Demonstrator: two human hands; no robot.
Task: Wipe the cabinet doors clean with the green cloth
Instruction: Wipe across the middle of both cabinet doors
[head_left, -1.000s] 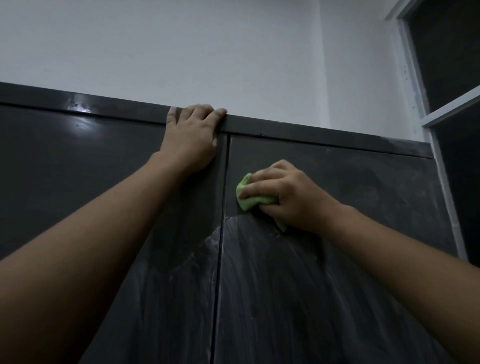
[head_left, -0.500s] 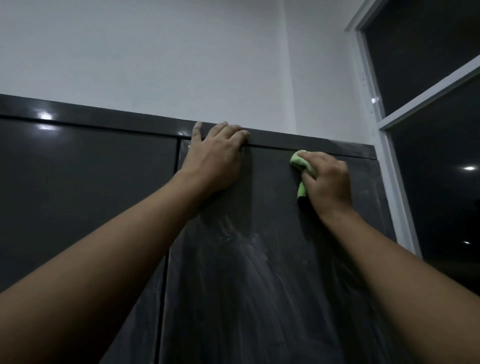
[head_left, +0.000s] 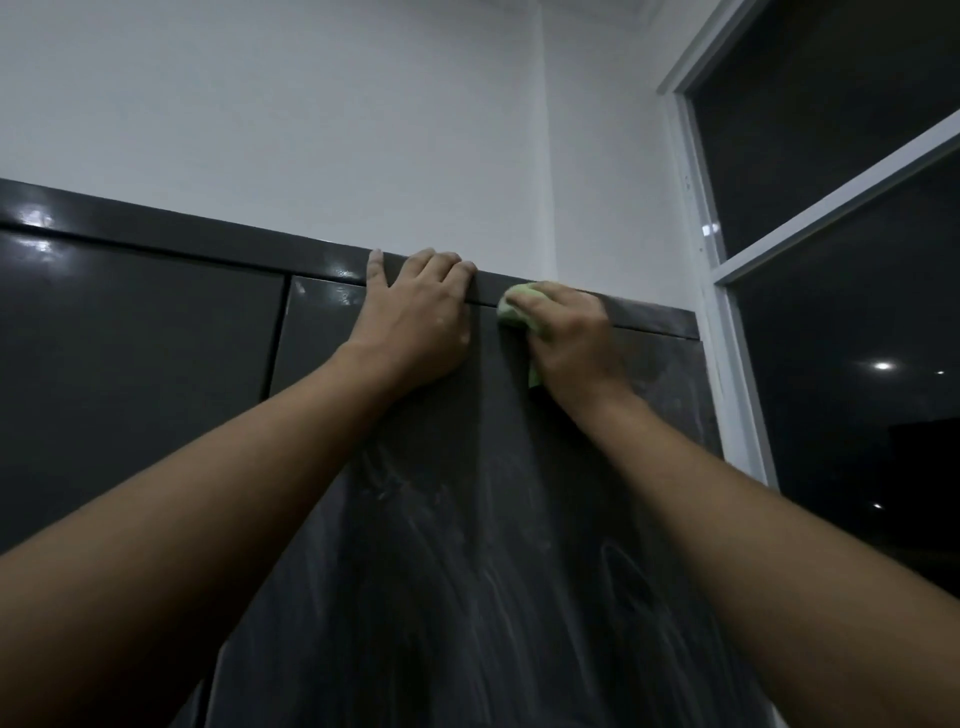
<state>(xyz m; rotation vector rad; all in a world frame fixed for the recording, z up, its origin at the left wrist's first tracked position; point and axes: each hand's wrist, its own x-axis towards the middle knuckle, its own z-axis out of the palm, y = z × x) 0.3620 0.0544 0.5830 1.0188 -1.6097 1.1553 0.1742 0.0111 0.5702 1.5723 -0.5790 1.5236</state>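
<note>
Your green cloth sits bunched at the top edge of the right cabinet door, clutched in your right hand; it has slid toward nine o'clock, now just beside your left hand, which grips the top rail. Streaks at six o'clock remain unwiped

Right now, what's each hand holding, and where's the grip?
Right hand grips the green cloth by its bunched middle, both ends showing. Left hand: no object, fingers hooked over the cabinet top.
</note>
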